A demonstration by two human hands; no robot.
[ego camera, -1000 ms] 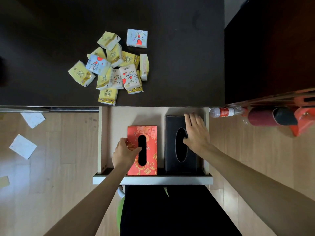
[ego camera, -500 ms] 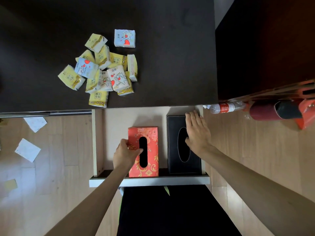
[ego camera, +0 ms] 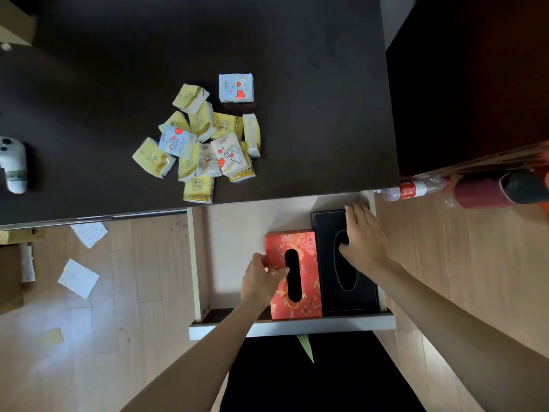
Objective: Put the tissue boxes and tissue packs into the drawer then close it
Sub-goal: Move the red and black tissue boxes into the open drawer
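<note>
The drawer [ego camera: 198,263] is pulled out below the dark table edge. Inside it a red floral tissue box [ego camera: 307,263] lies beside a black tissue box [ego camera: 329,242] on its right. My left hand [ego camera: 260,281] grips the red box's left side, thumb across its top. Flat on the black box's top right rests my right hand [ego camera: 362,236], fingers extended. A pile of several yellow and white tissue packs [ego camera: 205,144] lies on the table [ego camera: 297,129], with one pale blue pack [ego camera: 236,87] apart behind it.
A white bottle [ego camera: 13,165] lies at the table's left edge. Paper scraps [ego camera: 78,278] are scattered on the wooden floor at left. A plastic bottle [ego camera: 413,188] and a dark red cylinder [ego camera: 481,191] lie on the floor right of the drawer. The drawer's left half holds nothing.
The view has shifted, bringing in the table's left end with the white bottle. Both hands stay on their boxes; the red box sits slightly closer against the black one.
</note>
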